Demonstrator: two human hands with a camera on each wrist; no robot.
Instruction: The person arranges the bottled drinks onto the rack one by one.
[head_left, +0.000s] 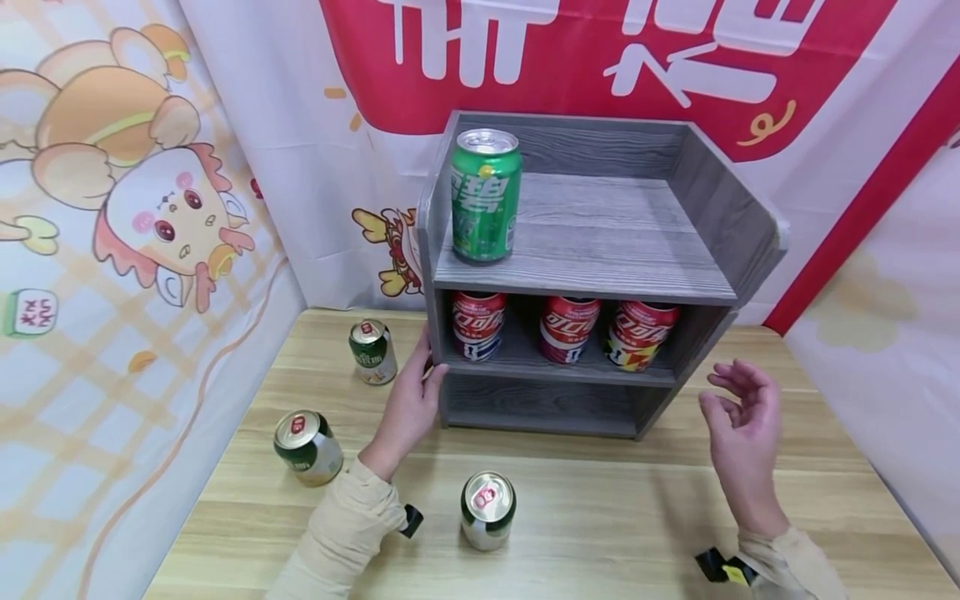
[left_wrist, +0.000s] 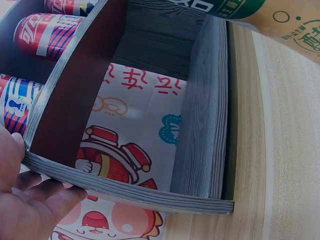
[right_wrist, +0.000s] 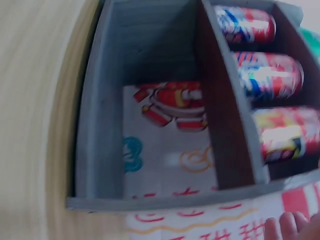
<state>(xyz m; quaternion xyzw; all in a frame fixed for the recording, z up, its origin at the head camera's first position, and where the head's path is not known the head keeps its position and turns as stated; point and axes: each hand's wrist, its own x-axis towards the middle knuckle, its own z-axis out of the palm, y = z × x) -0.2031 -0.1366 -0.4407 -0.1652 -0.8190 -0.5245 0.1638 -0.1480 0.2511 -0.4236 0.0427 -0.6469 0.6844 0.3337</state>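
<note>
A grey wood-grain shelf unit (head_left: 607, 225) stands on the table. My left hand (head_left: 408, 404) holds its left side panel (left_wrist: 135, 187), thumb by the front edge and fingers along the outer face. My right hand (head_left: 750, 437) hovers off the right side, apart from the shelf, its fingers loosely bent around nothing. On the top board, at the left, stands a green soda can (head_left: 486, 200). Three red cola cans occupy the middle level: a left one (head_left: 477, 325), a middle one (head_left: 570, 329) and a right one (head_left: 642, 333). The bottom level holds no can.
Three dark-green and cream cans stand on the wooden table (head_left: 592, 517): one (head_left: 372, 352) left of the shelf, another (head_left: 308, 447) nearer the table's left edge, a third (head_left: 488, 510) in front. Printed cloth (head_left: 300, 167) hangs behind and beside the table.
</note>
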